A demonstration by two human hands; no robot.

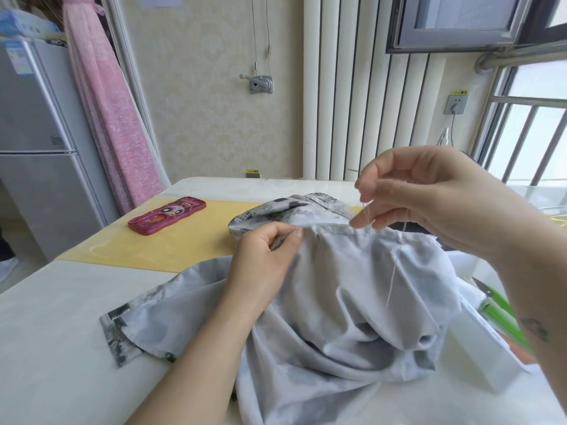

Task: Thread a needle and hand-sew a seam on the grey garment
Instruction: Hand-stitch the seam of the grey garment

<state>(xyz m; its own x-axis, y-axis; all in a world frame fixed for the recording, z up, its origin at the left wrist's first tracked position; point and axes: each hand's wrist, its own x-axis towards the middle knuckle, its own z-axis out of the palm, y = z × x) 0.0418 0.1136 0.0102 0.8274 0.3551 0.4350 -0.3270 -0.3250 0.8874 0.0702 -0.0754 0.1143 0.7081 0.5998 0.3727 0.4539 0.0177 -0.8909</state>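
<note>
The grey garment (343,302) lies bunched on the white table, its folded seam edge raised at the top. My left hand (264,256) pinches that edge at its left end. My right hand (423,197) hovers just above the seam's right part, fingers curled, pinching a thin white thread (366,214) that rises from the fabric. A loose length of the same thread hangs down across the cloth. I cannot make out the needle.
A red phone case (167,214) lies on a yellow mat (184,243) at the back left. Green-handled scissors (497,305) and a clear plastic box (491,363) sit at the right, partly behind my right forearm. A fridge (40,142) stands left of the table.
</note>
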